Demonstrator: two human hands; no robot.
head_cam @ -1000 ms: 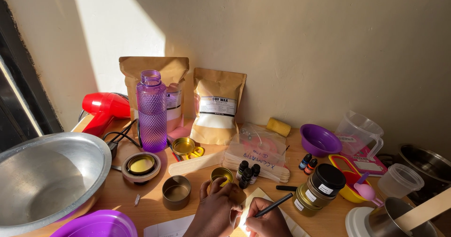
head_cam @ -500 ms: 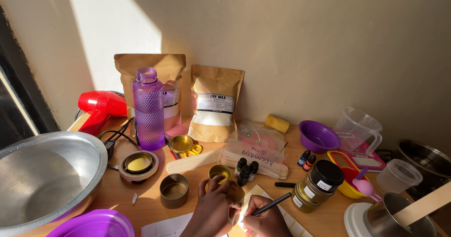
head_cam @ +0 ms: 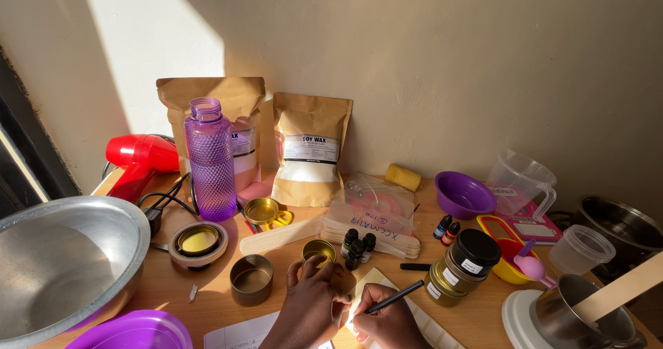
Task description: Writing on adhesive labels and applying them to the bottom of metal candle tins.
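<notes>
Little has moved but the view, drifting so the table's things sit slightly further left; both hands stay at the near edge
Right hand (head_cam: 388,323) is closed round a black pen (head_cam: 395,298), tip down on the pale label sheet (head_cam: 373,280); left hand (head_cam: 314,306), fingers curled, presses that sheet flat so it cannot slip, just before a small gold tin (head_cam: 318,251) and three dark bottles (head_cam: 358,244)
</notes>
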